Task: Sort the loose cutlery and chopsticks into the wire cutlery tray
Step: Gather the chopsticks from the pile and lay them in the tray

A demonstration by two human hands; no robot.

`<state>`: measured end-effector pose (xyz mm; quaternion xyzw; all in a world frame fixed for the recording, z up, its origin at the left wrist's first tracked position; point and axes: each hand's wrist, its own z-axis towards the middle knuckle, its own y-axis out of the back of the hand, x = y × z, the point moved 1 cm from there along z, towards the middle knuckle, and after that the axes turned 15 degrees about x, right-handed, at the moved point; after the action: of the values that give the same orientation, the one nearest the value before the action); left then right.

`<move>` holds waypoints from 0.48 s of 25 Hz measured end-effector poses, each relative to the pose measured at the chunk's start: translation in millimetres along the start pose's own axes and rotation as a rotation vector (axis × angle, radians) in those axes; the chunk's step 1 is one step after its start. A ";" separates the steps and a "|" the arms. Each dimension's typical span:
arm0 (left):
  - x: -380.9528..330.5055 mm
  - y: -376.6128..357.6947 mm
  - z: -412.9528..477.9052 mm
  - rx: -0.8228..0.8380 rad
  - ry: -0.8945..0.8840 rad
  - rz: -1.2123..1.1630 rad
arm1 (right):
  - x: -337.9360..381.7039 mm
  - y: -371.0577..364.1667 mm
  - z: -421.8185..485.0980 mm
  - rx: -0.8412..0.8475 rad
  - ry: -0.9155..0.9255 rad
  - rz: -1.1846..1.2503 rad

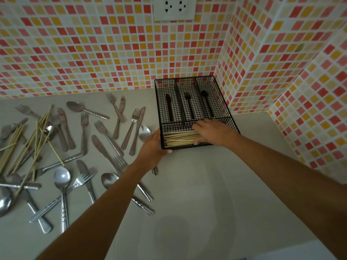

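Left hand grips the tray's near-left corner, thumb curled over the near rim. Right hand lies palm-down, fingers fairly straight, on the chopsticks in the front compartment, which lie left to right. Loose chopsticks and cutlery lie on the counter left of the tray, nearer my left hand. The loose sticks mostly point away from me and will need turning. No readable writing; black knife, fork and spoon icons mark the rear slots.
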<state>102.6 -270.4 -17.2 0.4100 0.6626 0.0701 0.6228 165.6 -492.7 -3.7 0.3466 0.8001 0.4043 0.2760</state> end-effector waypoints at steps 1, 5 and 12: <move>-0.8 0.2 -0.2 -0.006 -0.001 0.013 | 0.5 0.1 -1.6 -0.013 -0.004 0.025; -3.1 -0.8 -1.0 -0.034 0.034 0.088 | 6.8 0.0 -12.8 -0.067 -0.085 0.143; -9.2 22.3 -30.0 -0.092 0.153 0.155 | 77.2 19.7 -21.8 -0.623 -0.203 0.437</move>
<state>85.3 -249.1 9.7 0.4244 0.6707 0.1796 0.5812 109.4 -434.1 11.7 0.4464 0.5151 0.6408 0.3532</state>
